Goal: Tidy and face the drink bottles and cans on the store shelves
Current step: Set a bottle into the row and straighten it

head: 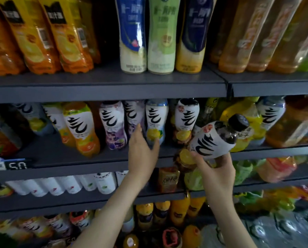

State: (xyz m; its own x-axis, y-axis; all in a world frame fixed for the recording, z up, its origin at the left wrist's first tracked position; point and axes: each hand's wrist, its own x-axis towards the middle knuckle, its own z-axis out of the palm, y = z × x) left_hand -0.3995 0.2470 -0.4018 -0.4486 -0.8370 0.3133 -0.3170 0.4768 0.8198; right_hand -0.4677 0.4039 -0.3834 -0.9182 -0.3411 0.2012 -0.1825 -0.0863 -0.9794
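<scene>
My right hand [215,168] grips a dark bottle [215,138] with a white brush-stroke label and black cap, tilted to the right in front of the middle shelf [103,168]. My left hand [142,149] reaches to the row on that shelf with straight fingers, its thumb against the light-blue lemon bottle [156,119] and its fingertips at a purple grape bottle [134,115]. Another purple bottle [112,124] and an orange bottle [81,126] stand further left. A dark lemon bottle [186,117] stands just right of my left hand.
The top shelf [106,88] carries orange juice bottles [42,36], blue and green bottles [160,36] and amber tea bottles [253,36]. White bottles [63,187] sit one shelf lower. A price tag [8,165] clips to the middle shelf edge at left.
</scene>
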